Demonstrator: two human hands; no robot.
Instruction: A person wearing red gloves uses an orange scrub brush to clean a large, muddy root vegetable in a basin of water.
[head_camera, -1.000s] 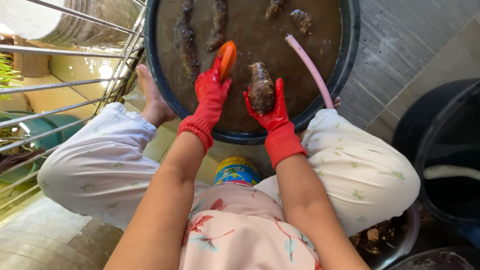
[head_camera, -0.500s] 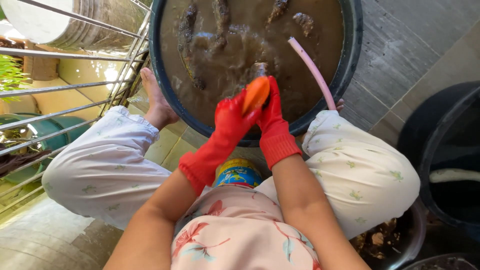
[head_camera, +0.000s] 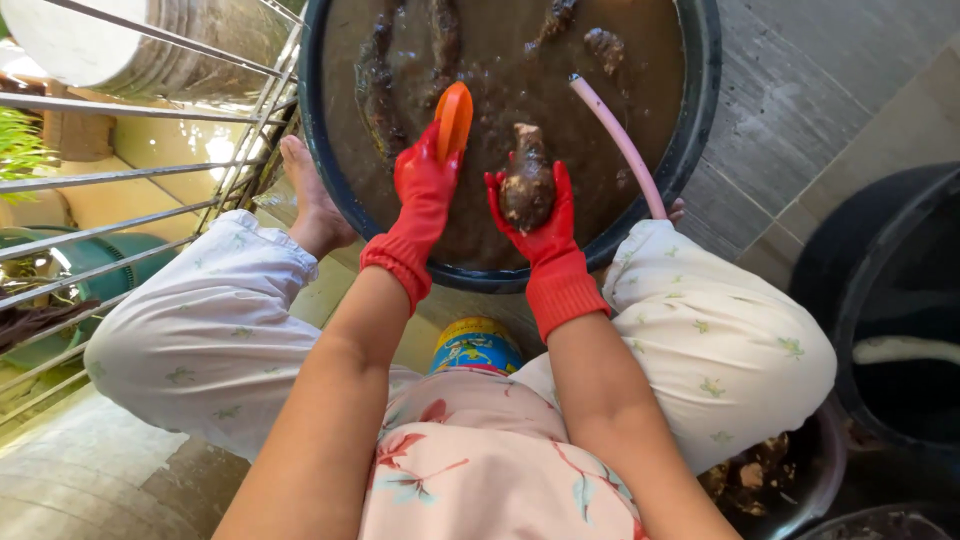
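Both forearms reach forward over the near rim of the dark basin (head_camera: 330, 190), red gloves on. Left hand (head_camera: 425, 185) raised, fingers curled tight around an orange scrubber (head_camera: 454, 118), which stands upright, long axis pointing away from the body. Right hand (head_camera: 535, 215) palm up, fingers cupped around a muddy root (head_camera: 526, 180). Root sits above the murky water near the basin's near edge, long axis running away from the body, narrow cut end pointing to the far rim. Pink hose (head_camera: 620, 145) lies over the rim just right of the root.
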